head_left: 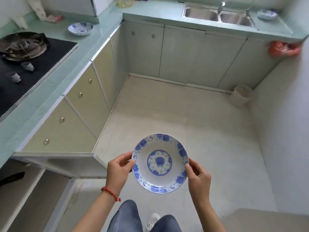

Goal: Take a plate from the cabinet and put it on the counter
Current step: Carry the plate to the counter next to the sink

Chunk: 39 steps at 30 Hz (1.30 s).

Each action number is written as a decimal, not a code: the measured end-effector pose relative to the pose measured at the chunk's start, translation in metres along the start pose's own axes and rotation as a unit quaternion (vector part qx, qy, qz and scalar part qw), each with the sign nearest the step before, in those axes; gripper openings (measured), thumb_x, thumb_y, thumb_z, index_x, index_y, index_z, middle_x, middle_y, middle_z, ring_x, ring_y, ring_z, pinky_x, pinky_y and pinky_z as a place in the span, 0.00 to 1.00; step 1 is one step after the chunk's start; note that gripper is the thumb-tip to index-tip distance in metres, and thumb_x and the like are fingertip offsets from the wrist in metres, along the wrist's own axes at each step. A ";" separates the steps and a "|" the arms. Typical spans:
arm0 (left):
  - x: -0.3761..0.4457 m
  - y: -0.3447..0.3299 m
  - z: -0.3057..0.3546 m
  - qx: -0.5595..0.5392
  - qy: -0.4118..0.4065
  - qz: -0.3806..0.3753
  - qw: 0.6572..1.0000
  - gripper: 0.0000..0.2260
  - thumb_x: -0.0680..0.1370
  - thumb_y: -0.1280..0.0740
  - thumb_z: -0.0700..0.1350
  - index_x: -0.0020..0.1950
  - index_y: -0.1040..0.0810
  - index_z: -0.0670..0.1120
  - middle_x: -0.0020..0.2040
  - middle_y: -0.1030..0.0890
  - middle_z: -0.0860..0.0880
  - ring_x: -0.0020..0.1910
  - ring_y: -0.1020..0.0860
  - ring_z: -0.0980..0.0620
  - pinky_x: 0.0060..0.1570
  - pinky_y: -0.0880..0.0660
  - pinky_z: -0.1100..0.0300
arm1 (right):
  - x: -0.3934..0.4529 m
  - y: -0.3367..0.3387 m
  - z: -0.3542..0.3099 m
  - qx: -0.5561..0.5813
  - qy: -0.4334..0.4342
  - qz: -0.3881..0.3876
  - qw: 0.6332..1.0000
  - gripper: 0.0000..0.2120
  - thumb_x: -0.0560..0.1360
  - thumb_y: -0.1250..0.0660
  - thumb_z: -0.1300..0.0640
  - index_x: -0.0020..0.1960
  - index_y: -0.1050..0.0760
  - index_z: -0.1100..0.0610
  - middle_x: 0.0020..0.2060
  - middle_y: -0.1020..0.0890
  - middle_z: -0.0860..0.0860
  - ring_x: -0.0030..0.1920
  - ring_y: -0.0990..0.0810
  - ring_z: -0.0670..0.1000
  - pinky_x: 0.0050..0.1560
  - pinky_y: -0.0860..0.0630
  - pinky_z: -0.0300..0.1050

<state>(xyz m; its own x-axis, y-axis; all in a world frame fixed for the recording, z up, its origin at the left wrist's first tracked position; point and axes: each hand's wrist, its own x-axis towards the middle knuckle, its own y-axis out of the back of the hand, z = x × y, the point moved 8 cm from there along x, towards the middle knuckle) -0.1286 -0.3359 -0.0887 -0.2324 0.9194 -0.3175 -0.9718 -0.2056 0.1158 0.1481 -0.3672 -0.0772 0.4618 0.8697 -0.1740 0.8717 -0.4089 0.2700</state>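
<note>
Blue-and-white floral plate (160,163) is held w/ both hands out over the tiled floor (209,131), face up and roughly level, prob. because a two-sided hold keeps a shallow ceramic dish steady while it's carried. Left hand (119,169) pinches the left rim: thumb on top edge, other fingers curled beneath. Right hand (198,177) does the same on the right rim, thumb tip (187,166) pressed onto the blue border, rest of the fingers under and out of sight. So the plate sits btwn the two hands, rim clamped on opposite sides, centre untouched. Open cabinet door (55,160) just left of the left hand suggests that's the source. Green counter (55,91) lies up and to the left, w/ a similar plate (80,28) already on it; set-down not yet done.
</note>
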 end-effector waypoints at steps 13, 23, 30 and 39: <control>0.138 -0.101 0.063 0.024 -0.027 -0.050 0.998 0.13 0.74 0.33 0.30 0.58 0.21 0.38 0.45 0.17 0.48 0.37 0.17 0.63 0.33 0.21 0.68 | 0.148 -0.001 -0.021 0.028 -0.012 0.064 0.997 0.10 0.75 0.33 0.67 0.54 0.19 0.60 0.42 0.16 0.49 0.43 0.18 0.45 0.38 0.21 0.30; 0.288 -0.159 0.134 0.003 -0.026 -0.088 0.996 0.13 0.74 0.33 0.29 0.56 0.20 0.41 0.42 0.16 0.54 0.38 0.17 0.61 0.35 0.20 0.68 | 0.294 -0.044 -0.075 0.044 -0.019 0.096 0.994 0.11 0.75 0.34 0.68 0.55 0.19 0.59 0.43 0.16 0.50 0.43 0.18 0.42 0.39 0.21 0.31; 0.378 -0.203 0.170 -0.005 -0.024 -0.084 0.996 0.13 0.74 0.33 0.30 0.53 0.19 0.44 0.42 0.16 0.55 0.39 0.16 0.59 0.35 0.20 0.67 | 0.394 -0.065 -0.100 0.066 -0.022 0.103 0.992 0.11 0.75 0.34 0.69 0.54 0.19 0.60 0.44 0.15 0.51 0.42 0.18 0.38 0.41 0.22 0.29; 0.501 -0.294 0.221 -0.026 -0.029 -0.067 0.997 0.14 0.74 0.33 0.30 0.53 0.19 0.47 0.44 0.15 0.49 0.42 0.17 0.55 0.38 0.19 0.65 | 0.563 -0.075 -0.135 0.081 -0.014 0.083 0.993 0.11 0.74 0.32 0.68 0.52 0.18 0.57 0.45 0.15 0.50 0.46 0.17 0.44 0.43 0.21 0.34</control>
<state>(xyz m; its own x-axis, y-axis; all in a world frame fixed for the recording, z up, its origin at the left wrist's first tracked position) 0.0495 0.2593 -0.0735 -0.0986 0.9572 -0.2721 -0.9951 -0.0951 0.0260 0.3210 0.1900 -0.0675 0.6042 0.7794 -0.1658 0.7968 -0.5875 0.1414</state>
